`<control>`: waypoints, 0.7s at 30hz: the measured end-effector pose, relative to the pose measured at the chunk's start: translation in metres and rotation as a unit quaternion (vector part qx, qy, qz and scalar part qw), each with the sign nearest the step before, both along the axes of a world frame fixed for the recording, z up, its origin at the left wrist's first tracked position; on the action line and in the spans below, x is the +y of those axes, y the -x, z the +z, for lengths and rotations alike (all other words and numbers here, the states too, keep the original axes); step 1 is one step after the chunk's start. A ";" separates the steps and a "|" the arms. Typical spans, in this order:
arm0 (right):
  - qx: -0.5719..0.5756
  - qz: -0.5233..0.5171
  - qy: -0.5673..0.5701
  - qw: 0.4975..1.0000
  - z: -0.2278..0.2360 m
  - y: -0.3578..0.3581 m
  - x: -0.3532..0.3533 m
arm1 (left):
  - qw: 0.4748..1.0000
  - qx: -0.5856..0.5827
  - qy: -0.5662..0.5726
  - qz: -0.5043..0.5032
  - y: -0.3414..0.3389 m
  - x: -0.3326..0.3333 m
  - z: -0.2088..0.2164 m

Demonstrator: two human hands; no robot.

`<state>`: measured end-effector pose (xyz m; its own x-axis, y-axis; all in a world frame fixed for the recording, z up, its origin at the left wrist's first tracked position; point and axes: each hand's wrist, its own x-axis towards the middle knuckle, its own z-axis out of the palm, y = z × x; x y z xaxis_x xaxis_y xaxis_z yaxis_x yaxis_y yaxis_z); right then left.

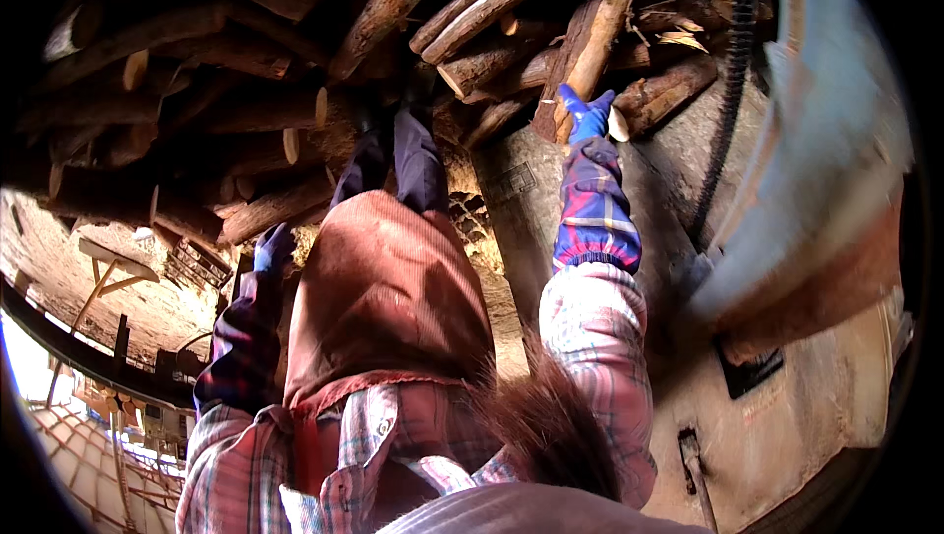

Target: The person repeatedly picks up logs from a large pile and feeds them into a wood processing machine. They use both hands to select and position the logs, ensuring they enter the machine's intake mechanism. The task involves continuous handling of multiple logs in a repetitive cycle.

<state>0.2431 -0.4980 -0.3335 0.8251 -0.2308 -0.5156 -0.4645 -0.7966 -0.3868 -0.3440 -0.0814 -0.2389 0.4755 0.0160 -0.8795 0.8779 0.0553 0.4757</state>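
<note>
My right hand (587, 119), in a blue glove, reaches forward at the near end of a split log (596, 42) that lies with its end over a grey metal surface (521, 224). Thumb and fingers are spread apart, and the palm seems to touch the log's end. A shorter log (672, 96) lies just right of this hand. Down at my left side hangs my left hand (273, 247), also blue-gloved, its fingers loosely stretched and nothing visible in them. Nearest to it is the end of a log (278, 211) in the pile.
Many logs are heaped ahead and to the left, including a long one (398, 3). At the right a large grey-blue curved machine part (826, 131) looks blurred, beside a black corrugated hose (730, 91). A wooden stand (118, 261) is at the far left.
</note>
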 end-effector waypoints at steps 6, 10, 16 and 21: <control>-0.049 -0.098 -0.240 0.964 -0.030 -0.022 -0.001 | 0.891 0.182 0.167 0.382 -0.044 -0.005 -0.008; -0.014 -0.028 -0.021 0.999 -0.032 0.015 0.011 | 0.884 0.193 0.167 0.392 -0.037 0.003 -0.025; -0.099 -0.159 -0.367 0.911 0.009 0.023 0.098 | 0.945 0.120 0.126 0.277 -0.086 0.003 -0.027; 0.042 -0.207 -0.407 0.889 0.020 0.033 0.083 | 0.902 0.229 0.056 0.362 -0.134 0.014 0.004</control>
<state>0.2103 -0.4148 -0.3137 0.7079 -0.0285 -0.7058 -0.7063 -0.0242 -0.7075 -0.2101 -0.0673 -0.2351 -0.0385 0.0758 -0.9964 0.6959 0.7176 0.0277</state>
